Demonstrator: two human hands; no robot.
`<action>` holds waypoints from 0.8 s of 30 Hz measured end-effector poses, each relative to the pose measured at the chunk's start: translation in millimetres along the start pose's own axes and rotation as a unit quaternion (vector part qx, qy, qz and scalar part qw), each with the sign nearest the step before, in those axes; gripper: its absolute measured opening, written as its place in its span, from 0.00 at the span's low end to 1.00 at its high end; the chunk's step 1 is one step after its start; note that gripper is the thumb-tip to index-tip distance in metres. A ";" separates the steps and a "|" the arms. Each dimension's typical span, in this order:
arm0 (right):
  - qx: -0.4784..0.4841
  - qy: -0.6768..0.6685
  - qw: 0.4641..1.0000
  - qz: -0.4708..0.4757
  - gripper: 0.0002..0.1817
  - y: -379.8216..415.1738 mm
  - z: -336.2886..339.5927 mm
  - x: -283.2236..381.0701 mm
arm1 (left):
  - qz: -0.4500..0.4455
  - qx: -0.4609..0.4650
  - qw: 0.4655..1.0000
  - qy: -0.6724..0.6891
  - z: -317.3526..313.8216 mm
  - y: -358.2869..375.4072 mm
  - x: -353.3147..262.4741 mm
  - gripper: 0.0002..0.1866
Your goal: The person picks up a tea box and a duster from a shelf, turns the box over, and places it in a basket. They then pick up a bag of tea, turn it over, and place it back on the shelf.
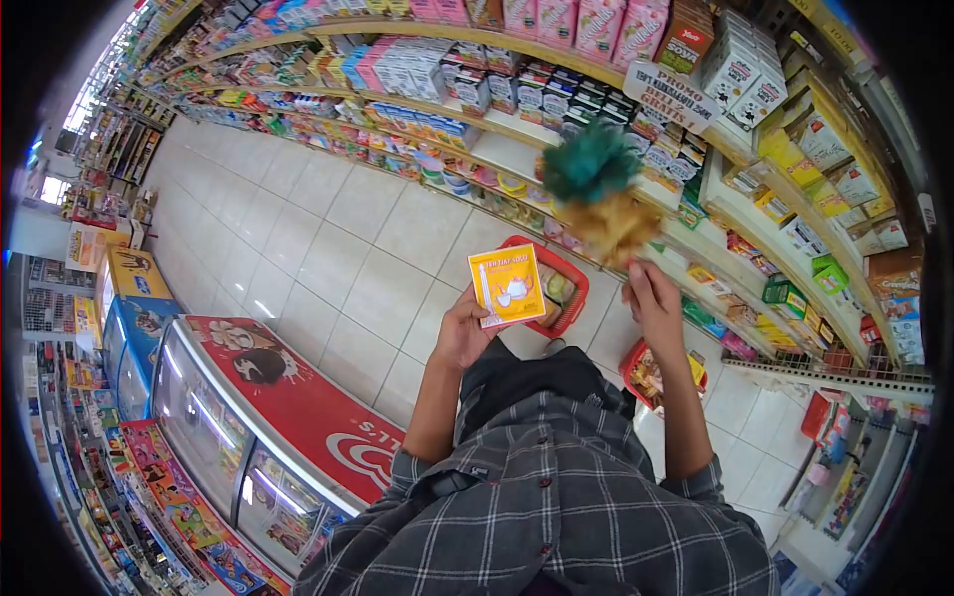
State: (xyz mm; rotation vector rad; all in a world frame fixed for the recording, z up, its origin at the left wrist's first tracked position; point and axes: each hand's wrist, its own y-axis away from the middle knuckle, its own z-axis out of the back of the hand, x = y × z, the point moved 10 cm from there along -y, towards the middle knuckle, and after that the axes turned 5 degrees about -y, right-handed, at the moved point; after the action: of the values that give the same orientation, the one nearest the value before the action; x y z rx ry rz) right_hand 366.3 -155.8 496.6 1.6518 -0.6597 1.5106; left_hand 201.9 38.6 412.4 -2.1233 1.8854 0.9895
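In my left hand (465, 330) is a flat yellow tea packet (509, 286) with a teapot and cup printed on it, its front turned up toward me. My fingers close on its lower left edge. My right hand (654, 296) is closed at the lower end of a fluffy feather duster (601, 194), green at the tip and yellowish below, blurred by motion. The duster's head is up against the shelf front; the handle is mostly hidden by my fingers. Beneath the packet, a red basket (571, 303) with goods inside stands on the floor.
Another filled red basket (644, 370) sits below my right forearm. Ahead and to the right, curved-looking shelves (517, 149) carry boxes and packets. A promo sign (674, 94) hangs from one. On the left stands an ice cream freezer (288, 397); white floor tiles (338, 238) run between.
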 end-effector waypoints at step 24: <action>-0.171 -0.053 0.984 -0.024 0.15 10.5 -104.8 -3.0 | 0.097 0.145 0.984 -0.032 1.1 21.5 -117.9 0.42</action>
State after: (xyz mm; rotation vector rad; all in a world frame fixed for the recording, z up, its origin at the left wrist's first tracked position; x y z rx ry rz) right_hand 297.6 -76.1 494.0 1.4782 -0.8768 1.2029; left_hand 181.4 133.3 482.8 -1.7543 2.0874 0.7479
